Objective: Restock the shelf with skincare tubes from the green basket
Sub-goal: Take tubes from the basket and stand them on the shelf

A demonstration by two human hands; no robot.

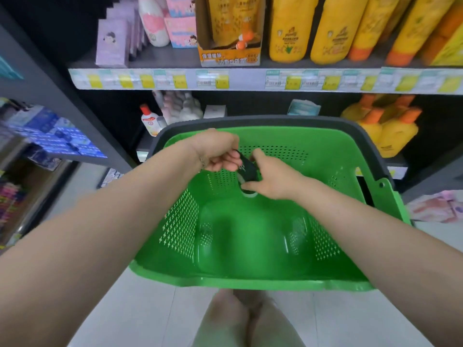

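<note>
A dark skincare tube (pixel 246 169) with a pale cap end is held over the inside of the green basket (pixel 253 249), near its far wall. My left hand (pixel 220 154) grips the tube's upper end. My right hand (pixel 273 179) closes around its lower, cap end. Both hands touch the tube at once. The basket's floor below shows no other tubes. The shelf (pixel 250 80) with price labels runs across just beyond the basket.
Yellow bottles (pixel 333 31) with orange caps fill the upper shelf's right side, and purple boxes (pixel 112 43) stand at its left. On the lower shelf sit a small white bottle (pixel 149 121) and more yellow bottles (pixel 383 131). A blue-stocked rack (pixel 57 136) stands at left.
</note>
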